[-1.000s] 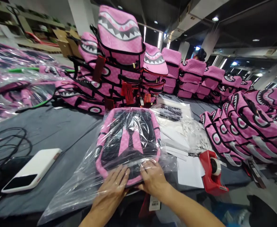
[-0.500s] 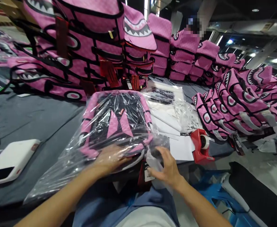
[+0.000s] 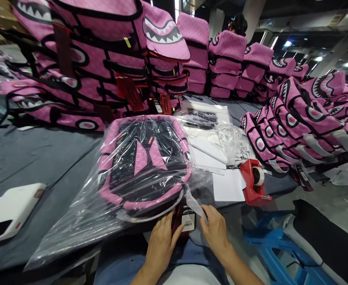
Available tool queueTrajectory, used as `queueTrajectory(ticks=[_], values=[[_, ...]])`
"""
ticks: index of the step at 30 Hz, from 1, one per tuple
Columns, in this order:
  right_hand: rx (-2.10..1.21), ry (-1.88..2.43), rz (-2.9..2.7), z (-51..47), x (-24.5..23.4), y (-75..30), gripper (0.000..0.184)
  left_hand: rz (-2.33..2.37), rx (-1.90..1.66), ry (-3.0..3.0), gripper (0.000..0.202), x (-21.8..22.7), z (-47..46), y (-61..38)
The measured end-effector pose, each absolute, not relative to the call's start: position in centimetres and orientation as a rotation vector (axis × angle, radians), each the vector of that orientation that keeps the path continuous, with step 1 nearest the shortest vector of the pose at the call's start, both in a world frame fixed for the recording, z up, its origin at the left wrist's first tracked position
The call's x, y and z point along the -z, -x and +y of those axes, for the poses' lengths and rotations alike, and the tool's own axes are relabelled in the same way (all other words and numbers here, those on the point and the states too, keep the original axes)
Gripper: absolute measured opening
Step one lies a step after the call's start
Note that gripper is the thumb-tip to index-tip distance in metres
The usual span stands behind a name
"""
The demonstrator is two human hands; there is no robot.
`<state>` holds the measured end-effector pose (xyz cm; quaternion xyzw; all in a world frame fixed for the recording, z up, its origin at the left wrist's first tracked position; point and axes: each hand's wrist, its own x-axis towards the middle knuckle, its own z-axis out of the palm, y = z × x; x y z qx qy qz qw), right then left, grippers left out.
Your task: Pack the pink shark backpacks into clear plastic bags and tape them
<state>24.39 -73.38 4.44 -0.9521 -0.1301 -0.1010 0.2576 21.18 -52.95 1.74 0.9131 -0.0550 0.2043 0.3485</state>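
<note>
A pink and black backpack (image 3: 146,190) lies flat at the table's front edge. A clear plastic bag (image 3: 81,221) covers it and spreads loose to the left. Just below the backpack's near edge is my left hand (image 3: 162,239), fingers stretched and thumb apart, beside a black and red hang tag (image 3: 188,217) with a white barcode label. The thumb reaches the tag's left side; whether it presses on it is unclear. To the right of the tag, my right hand (image 3: 215,229) pinches the lower end of a whitish translucent strip (image 3: 194,204) hanging from the backpack's corner.
Pink shark-face backpacks (image 3: 117,59) are stacked at the back, with more (image 3: 293,122) leaning at right. A red tape dispenser (image 3: 253,184), white papers (image 3: 227,188) and small clear packets (image 3: 236,144) lie right of the backpack. A white device (image 3: 16,209) sits left; a blue stool (image 3: 275,249) stands lower right.
My left hand has come off the top of the wrapped backpack, down and right to the hang tag. My right hand has moved lower and closed on the whitish strip.
</note>
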Motion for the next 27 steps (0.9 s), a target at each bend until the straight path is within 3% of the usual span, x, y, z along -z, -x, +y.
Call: queueTrajectory(ticks=[6,11,13,16,19,24,27], values=[[-0.006,2.469,-0.207,-74.7,-5.9,-24.4,0.028,0.200,-0.036,-1.849,0.050,-2.9,-53.9,-23.4],[-0.338,2.028,-0.175,-75.9,-6.5,-24.6,0.020,0.361,0.301,-1.389,0.057,-5.8,-54.1,-23.3],[-0.436,1.791,-0.178,-76.0,-6.7,-24.6,0.036,0.388,0.335,-1.292,0.057,-6.3,-54.5,-23.2],[-0.558,1.536,-0.095,-75.9,-7.4,-24.4,0.057,0.307,0.276,-1.463,0.059,-5.9,-55.1,-23.2],[-0.596,1.455,-0.045,-75.6,-7.8,-23.8,0.060,0.175,0.158,-1.736,0.066,-4.5,-55.3,-23.4],[-0.291,2.056,-0.037,-74.9,-6.0,-22.6,0.029,-0.223,-0.123,-2.345,0.050,-3.2,-54.9,-24.0],[-0.115,2.389,-0.037,-74.9,-4.7,-21.9,0.017,-0.641,-0.510,-2.591,0.032,-4.5,-54.2,-24.9]])
